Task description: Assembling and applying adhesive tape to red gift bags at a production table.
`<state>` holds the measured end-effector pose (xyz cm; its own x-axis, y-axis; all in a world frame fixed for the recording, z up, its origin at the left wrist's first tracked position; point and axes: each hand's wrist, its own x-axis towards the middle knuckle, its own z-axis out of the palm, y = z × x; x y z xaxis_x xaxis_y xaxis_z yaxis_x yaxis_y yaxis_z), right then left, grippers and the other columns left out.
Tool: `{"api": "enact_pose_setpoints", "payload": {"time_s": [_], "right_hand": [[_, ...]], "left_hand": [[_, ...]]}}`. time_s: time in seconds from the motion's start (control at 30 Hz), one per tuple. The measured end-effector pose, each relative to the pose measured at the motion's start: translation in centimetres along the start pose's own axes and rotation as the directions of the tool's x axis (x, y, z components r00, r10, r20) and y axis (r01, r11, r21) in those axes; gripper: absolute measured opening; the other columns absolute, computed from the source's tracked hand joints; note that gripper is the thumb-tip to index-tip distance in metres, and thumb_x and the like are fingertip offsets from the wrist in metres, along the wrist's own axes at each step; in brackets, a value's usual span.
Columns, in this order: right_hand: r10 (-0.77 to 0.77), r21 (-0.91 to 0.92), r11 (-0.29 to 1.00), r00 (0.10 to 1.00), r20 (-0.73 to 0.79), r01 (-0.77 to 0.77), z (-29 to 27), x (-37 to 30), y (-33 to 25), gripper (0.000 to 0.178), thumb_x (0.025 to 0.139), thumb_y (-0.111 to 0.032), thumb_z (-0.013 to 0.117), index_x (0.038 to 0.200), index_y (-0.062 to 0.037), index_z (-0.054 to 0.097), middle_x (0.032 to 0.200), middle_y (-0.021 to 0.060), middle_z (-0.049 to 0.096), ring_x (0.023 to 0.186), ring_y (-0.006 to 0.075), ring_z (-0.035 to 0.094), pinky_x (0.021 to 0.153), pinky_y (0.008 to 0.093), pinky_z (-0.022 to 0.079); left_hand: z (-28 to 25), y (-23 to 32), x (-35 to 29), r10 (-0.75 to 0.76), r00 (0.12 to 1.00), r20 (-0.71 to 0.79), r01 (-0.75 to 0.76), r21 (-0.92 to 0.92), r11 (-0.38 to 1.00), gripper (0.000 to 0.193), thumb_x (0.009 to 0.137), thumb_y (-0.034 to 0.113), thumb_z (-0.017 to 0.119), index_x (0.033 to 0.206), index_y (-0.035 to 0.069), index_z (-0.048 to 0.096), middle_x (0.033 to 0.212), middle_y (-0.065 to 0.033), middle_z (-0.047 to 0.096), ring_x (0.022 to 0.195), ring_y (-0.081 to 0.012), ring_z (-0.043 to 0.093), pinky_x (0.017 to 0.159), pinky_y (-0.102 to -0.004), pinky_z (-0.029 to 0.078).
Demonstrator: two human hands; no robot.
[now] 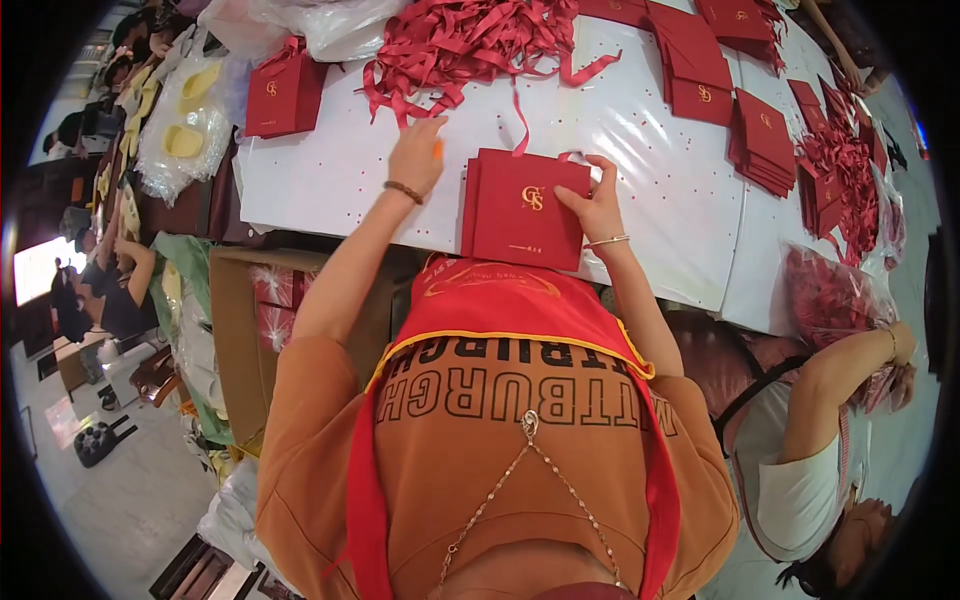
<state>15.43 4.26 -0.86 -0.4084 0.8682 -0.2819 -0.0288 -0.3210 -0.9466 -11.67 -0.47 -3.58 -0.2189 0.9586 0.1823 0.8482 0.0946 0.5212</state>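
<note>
The red bag point(530, 225) lies at the near edge of the white counter point(380, 185), before the person's body, with another similar red piece under it, showing at its left side. The right hand point(598, 208) is at its right edge; the thumb presses on the front face and the other fingers go around the edge, so the bag is clamped between them. The left hand point(412, 165) is reaching to the near side of a big tangled heap of red ribbons point(480, 45); its fingertips are at a ribbon end, but I cannot tell if they are closed on it.

This heap occupies the counter directly beyond the bag, and one loose ribbon hangs from it down to the bag's top. To the left stand other red bags point(285, 95), with clear plastic point(340, 25) near them and yellow objects point(183, 141) in bubble wrap. To the right are red stacks point(762, 145) and more tangled ribbons point(855, 180). A co-worker's arm point(850, 365) is near a plastic bag of red material point(820, 285). Below the counter, at left, is an open cardboard box point(235, 330).

The bag carries large gold letters in the middle and a tiny gold line underneath. Black capital letters, upside down here, cross the brown shirt point(480, 470).
</note>
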Motion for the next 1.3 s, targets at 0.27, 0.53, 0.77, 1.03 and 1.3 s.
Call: {"api": "enact_pose_setpoints", "payload": {"time_s": [0.27, 0.53, 0.77, 1.03, 1.3], "right_hand": [[-0.626, -0.881, 0.387, 0.779, -0.033, 0.273, 0.5, -0.3, -1.0, 0.043, 0.065, -0.013, 0.068, 0.103, -0.0072, 0.050, 0.095, 0.0097, 0.053, 0.092, 0.0276, 0.049, 0.079, 0.0381, 0.041], [-0.583, -0.773, 0.209, 0.711, 0.393, 0.599, 3.2, 2.4, 0.1, 0.027, 0.067, -0.015, 0.066, 0.090, -0.0065, 0.057, 0.092, 0.0090, 0.054, 0.083, 0.0258, 0.051, 0.074, 0.0376, 0.040], [-0.353, -0.815, 0.269, 0.840, 0.412, 0.513, 4.3, 2.4, -1.8, 0.029, 0.066, -0.020, 0.068, 0.088, -0.0069, 0.056, 0.090, 0.0090, 0.056, 0.086, 0.0274, 0.054, 0.072, 0.0374, 0.043], [-0.054, -0.734, 0.590, 0.923, 0.380, 0.337, 3.1, 3.8, -3.0, 0.034, 0.065, -0.026, 0.069, 0.092, -0.0060, 0.060, 0.087, 0.0131, 0.063, 0.081, 0.0271, 0.061, 0.072, 0.0348, 0.046], [0.067, -0.760, 0.594, 0.925, 0.374, 0.264, 3.4, 3.4, -3.8, 0.040, 0.071, -0.020, 0.064, 0.106, -0.0028, 0.058, 0.093, 0.0157, 0.062, 0.087, 0.0246, 0.059, 0.076, 0.0308, 0.045]], "left_hand": [[-0.7, -3.7, -3.6, 0.234, 0.970, 0.066, -0.242, 0.162, 0.957, 0.021, 0.073, 0.007, 0.056, 0.094, 0.006, 0.057, 0.099, -0.0080, 0.055, 0.092, -0.0281, 0.049, 0.078, -0.0404, 0.041], [-4.6, 4.8, -4.2, 0.091, 0.966, 0.242, 0.047, -0.510, 0.859, 0.005, 0.077, 0.001, 0.056, 0.078, 0.003, 0.052, 0.084, -0.0049, 0.056, 0.078, -0.0138, 0.057, 0.062, -0.0237, 0.044], [-3.9, 6.5, -2.7, -0.068, 0.842, 0.535, 0.506, -0.740, 0.442, 0.011, 0.081, 0.005, 0.054, 0.091, 0.002, 0.052, 0.077, -0.0038, 0.059, 0.066, -0.0094, 0.056, 0.055, -0.0207, 0.044], [-2.1, 7.8, -2.7, -0.155, 0.865, 0.477, 0.468, -0.657, 0.592, 0.008, 0.081, 0.006, 0.056, 0.088, 0.002, 0.053, 0.072, -0.0051, 0.059, 0.059, -0.0101, 0.057, 0.052, -0.0204, 0.043], [-1.7, 9.3, -1.9, -0.161, 0.919, 0.360, 0.343, -0.527, 0.778, 0.008, 0.080, 0.005, 0.055, 0.085, -0.001, 0.057, 0.066, -0.0049, 0.059, 0.056, -0.0085, 0.055, 0.051, -0.0216, 0.044]]}}
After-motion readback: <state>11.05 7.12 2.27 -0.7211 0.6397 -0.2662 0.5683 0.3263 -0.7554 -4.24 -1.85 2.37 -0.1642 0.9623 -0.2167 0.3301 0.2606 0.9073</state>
